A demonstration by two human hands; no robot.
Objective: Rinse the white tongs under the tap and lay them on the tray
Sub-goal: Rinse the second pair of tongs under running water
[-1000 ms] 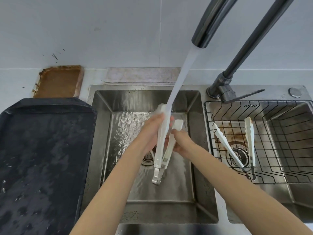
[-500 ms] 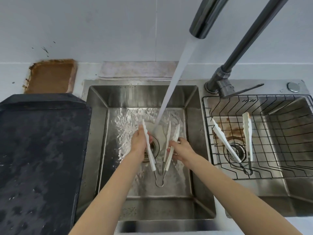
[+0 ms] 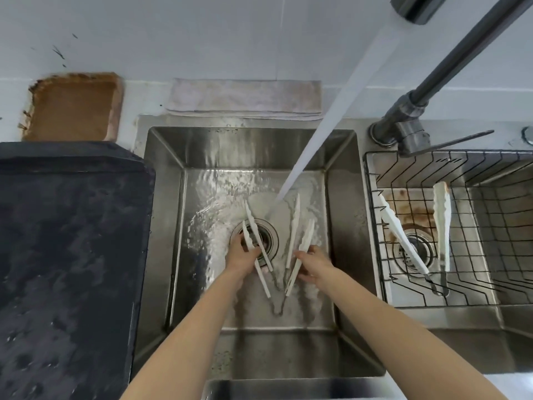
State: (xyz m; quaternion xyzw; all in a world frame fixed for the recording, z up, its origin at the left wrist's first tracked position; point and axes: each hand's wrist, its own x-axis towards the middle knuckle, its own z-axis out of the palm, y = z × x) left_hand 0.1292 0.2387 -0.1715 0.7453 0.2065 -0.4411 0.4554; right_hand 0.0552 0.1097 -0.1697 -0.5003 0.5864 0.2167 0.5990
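Observation:
The white tongs (image 3: 305, 243) are spread in a wide V low in the left sink (image 3: 343, 226), their metal hinge end pointing toward me. My left hand (image 3: 240, 256) grips the left arm over the drain. My right hand (image 3: 314, 265) grips the right arm. Two white strips show on each side; I cannot tell whether that is a second pair or a reflection. The tap (image 3: 415, 7) runs, and its water stream (image 3: 331, 116) lands between the tips. The wet black tray (image 3: 72, 255) lies left of the sink.
Another pair of white tongs (image 3: 442, 220) lies in a wire basket (image 3: 490, 255) in the right sink. The tap lever (image 3: 450, 142) juts right behind it. A brown pad (image 3: 72, 108) and a folded cloth (image 3: 245, 98) lie against the back wall.
The tongs dropped from up in the stream to the sink bottom. My hands moved apart and spread the arms into a V.

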